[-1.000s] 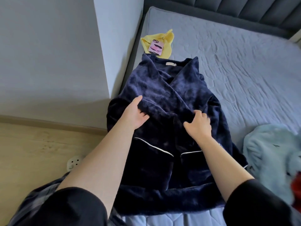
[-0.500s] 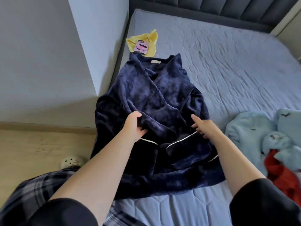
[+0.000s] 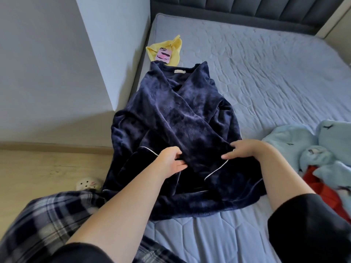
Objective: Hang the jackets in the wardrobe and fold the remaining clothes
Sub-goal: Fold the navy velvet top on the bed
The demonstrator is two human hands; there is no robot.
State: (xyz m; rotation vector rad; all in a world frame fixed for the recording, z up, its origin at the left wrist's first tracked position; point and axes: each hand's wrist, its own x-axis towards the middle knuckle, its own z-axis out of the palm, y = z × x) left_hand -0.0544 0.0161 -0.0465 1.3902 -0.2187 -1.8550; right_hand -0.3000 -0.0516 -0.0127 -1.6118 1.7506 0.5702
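A dark navy fleece garment (image 3: 176, 118) with thin white piping lies spread on the left side of the bed (image 3: 266, 76), collar away from me. A sleeve is folded diagonally across its front. My left hand (image 3: 171, 161) grips the folded navy fabric near its lower edge, fingers curled under it. My right hand (image 3: 245, 149) rests on the same fold a little to the right, with its fingers curled over the fabric edge.
A yellow cloth (image 3: 171, 48) with a pink phone (image 3: 164, 56) on it lies past the collar. Light blue fleece clothes (image 3: 303, 147) and a red garment (image 3: 322, 188) are piled at the right. A white wall corner (image 3: 114, 63) borders the bed's left; a slipper (image 3: 89, 184) is on the wooden floor.
Both hands slid down the garment toward me. The sleeve now lies folded across the front. The camera view shifted slightly right, so more of the light blue pile shows.
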